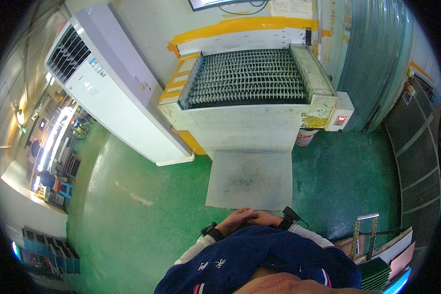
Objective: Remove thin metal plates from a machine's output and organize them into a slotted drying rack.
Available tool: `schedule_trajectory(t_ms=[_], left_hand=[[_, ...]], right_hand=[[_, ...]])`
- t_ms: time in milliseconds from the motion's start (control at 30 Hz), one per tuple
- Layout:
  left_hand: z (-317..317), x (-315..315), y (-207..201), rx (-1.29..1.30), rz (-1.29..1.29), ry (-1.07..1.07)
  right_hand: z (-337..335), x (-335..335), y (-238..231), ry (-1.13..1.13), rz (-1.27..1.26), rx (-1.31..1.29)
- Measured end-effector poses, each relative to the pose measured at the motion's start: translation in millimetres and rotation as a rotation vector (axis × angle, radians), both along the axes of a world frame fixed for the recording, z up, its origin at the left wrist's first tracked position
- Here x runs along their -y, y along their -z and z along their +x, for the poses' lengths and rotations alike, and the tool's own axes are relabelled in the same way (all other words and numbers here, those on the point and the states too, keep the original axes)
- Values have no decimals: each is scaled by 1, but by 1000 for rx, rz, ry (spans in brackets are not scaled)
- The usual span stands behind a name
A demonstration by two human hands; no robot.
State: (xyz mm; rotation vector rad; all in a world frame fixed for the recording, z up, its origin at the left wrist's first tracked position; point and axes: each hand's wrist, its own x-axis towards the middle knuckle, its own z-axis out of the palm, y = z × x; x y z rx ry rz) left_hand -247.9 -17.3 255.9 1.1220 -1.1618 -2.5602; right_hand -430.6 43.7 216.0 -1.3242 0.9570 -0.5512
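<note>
In front of my waist my two hands rest together. My left hand [233, 221] is closed, its fingers folded against my right hand [266, 219], which is closed too. No object shows in either one, though the overlap partly hides the fingers. A dark band circles my left wrist, and a black device with a thin cord sits at my right wrist. Nearest to them is a pale grey mat [250, 179] beyond the fingertips. Past it stands a whitish machine [245, 122] with an open bed of ridged rollers [247, 76].
A tall white air conditioner [117, 98] stands left of the machine. A control box [341, 115] with a lit red display is on its right, above a bucket [306, 137]. Boards and panels fill a rack [377, 255] at lower right. Plastic strips hang behind; people sit at far left.
</note>
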Motion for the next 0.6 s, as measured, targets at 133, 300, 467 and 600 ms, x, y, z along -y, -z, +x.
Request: schedule_trajectory(t_ms=[133, 300, 467, 600], left_hand=[[-7, 0, -17, 44, -141, 100], [-6, 1, 5, 11, -309, 211], [-7, 2, 2, 64, -218, 182], [-9, 1, -6, 25, -69, 113]], right_hand=[[1, 0, 7, 23, -48, -41], [-2, 2, 34, -54, -200, 14], [3, 3, 11, 52, -112, 78], [4, 7, 34, 23, -19, 206]])
